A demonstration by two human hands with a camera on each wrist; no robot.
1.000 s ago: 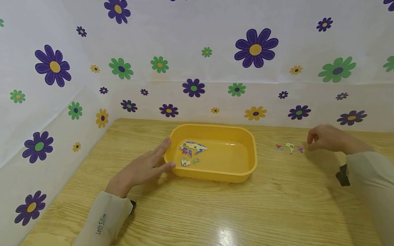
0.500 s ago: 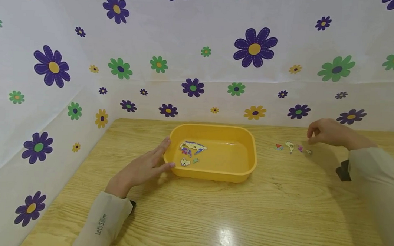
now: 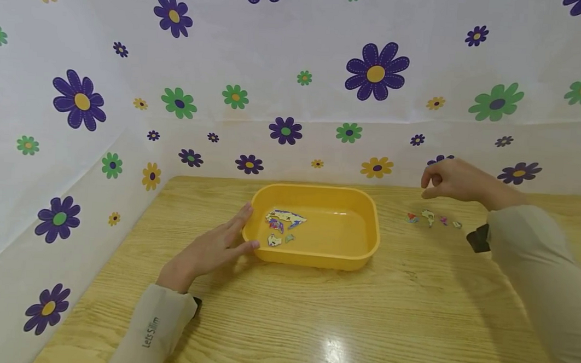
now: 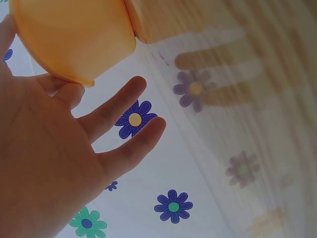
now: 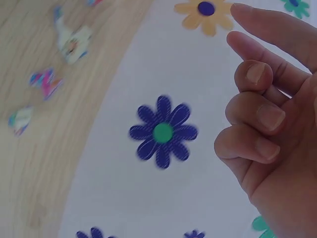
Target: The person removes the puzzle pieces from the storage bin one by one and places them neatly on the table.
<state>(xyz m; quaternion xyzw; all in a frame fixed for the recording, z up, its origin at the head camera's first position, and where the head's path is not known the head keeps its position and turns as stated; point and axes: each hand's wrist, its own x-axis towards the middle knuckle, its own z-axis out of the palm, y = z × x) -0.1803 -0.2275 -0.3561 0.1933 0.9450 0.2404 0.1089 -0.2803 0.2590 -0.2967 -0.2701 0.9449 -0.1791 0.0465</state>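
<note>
My left hand [image 3: 210,254] holds the left end of the yellow plastic basin [image 3: 316,253], its thumb on the front rim and bent fingers at the side rim. In the left wrist view, two other fingers stretch out below the basin [image 4: 79,34]. Inside lie several flat printed cutouts, among them a long cream-and-blue piece [image 3: 287,217]. My right hand [image 3: 455,180] hovers above a row of small cutouts: a red one [image 3: 412,217], a cream one [image 3: 429,217], a pink one [image 3: 443,220] and a pale one [image 3: 457,225]. Its thumb and index fingertip stand slightly apart with nothing between them; the other fingers curl in.
A white sheet with printed flowers [image 3: 258,53] stands behind and to the left of the wooden table [image 3: 283,313], meeting its back edge. A black strap piece [image 3: 480,238] hangs at my right wrist.
My right hand has risen and moved left, away from the pale cutout, which was hidden under it at first and now lies in view. My left hand and the basin stay put.
</note>
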